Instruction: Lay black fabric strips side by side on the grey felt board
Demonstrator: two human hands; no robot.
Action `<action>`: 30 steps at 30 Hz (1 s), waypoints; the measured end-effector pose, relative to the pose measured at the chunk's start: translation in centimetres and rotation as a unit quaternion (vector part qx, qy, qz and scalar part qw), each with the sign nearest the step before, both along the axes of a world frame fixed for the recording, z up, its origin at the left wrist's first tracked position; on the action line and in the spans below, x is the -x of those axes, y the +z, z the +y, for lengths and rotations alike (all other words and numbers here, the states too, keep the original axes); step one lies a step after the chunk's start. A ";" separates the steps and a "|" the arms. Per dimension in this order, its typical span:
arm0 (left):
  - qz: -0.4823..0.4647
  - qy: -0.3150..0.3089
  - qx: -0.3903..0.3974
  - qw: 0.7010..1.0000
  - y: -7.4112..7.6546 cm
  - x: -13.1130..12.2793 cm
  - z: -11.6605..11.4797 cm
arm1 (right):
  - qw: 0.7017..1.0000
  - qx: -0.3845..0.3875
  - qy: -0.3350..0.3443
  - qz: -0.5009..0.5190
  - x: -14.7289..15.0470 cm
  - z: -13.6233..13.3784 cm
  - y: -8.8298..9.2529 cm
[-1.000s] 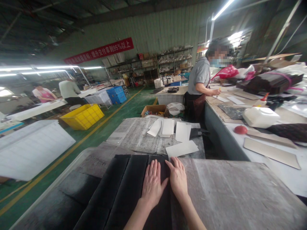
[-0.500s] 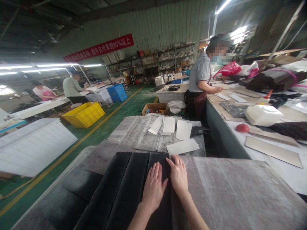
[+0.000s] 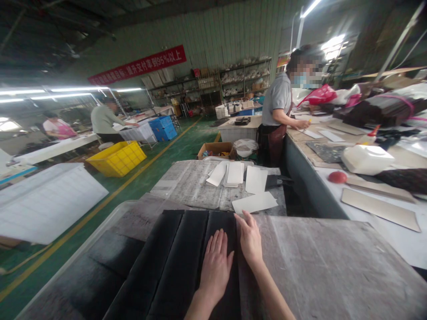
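Several long black strips (image 3: 182, 255) lie side by side on a worn grey board (image 3: 320, 262). My left hand (image 3: 216, 262) rests flat on the rightmost strip, fingers stretched toward its far end. Along that strip's right edge is my right hand (image 3: 250, 238), its index finger and thumb apart near the far corner. Nothing shows between its fingers, though the undersides of both hands are hidden. White rectangular cards (image 3: 255, 202) lie loose beyond my right hand, with a small stack (image 3: 233, 173) of them farther back.
On the right, a long table (image 3: 363, 186) carries a white plastic container (image 3: 367, 158), a red round object (image 3: 337, 177) and flat boards. A co-worker (image 3: 278, 102) stands at it. Cardboard box (image 3: 216, 150) stands ahead; yellow bin (image 3: 116, 158) and white bin (image 3: 50, 200) are left.
My left hand has slid slightly back toward me on the strip. My right hand has shifted a little to the right, its fingers more bent. The strips lie as before.
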State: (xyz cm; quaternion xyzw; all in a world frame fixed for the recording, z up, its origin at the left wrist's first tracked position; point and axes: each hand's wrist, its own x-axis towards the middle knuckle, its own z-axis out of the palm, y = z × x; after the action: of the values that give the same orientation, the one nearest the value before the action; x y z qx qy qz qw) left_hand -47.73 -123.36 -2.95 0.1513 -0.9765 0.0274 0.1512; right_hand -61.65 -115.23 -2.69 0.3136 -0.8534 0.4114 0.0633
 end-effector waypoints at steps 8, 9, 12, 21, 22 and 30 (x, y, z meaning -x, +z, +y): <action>0.003 0.005 0.002 1.000 -0.1 -0.2 0.4 | 0.990 -0.074 0.112 0.035 -0.6 1.5 2.7; 0.000 0.006 -0.003 1.000 0.0 -0.2 0.5 | 0.989 -0.088 0.112 0.034 -0.6 1.8 2.7; -0.007 0.006 -0.019 1.000 0.6 -0.2 0.6 | 0.985 -0.112 0.120 0.048 -0.3 2.3 1.8; -0.004 -0.001 -0.021 1.000 0.9 -0.3 0.6 | 0.984 -0.121 0.116 0.062 -0.5 2.5 1.5; -0.006 -0.001 -0.021 1.000 0.9 -0.3 0.5 | 0.984 -0.121 0.116 0.060 -0.5 2.5 1.6; -0.020 0.001 -0.020 1.000 1.0 -0.3 0.7 | 0.986 -0.115 0.107 0.059 -0.6 2.5 1.7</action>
State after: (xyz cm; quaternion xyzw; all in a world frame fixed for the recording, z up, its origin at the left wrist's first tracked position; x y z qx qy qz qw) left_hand -47.39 -122.67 -1.94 0.1548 -0.9796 0.0107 0.1281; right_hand -61.04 -112.71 -0.98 0.4321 -0.8514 0.2954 0.0326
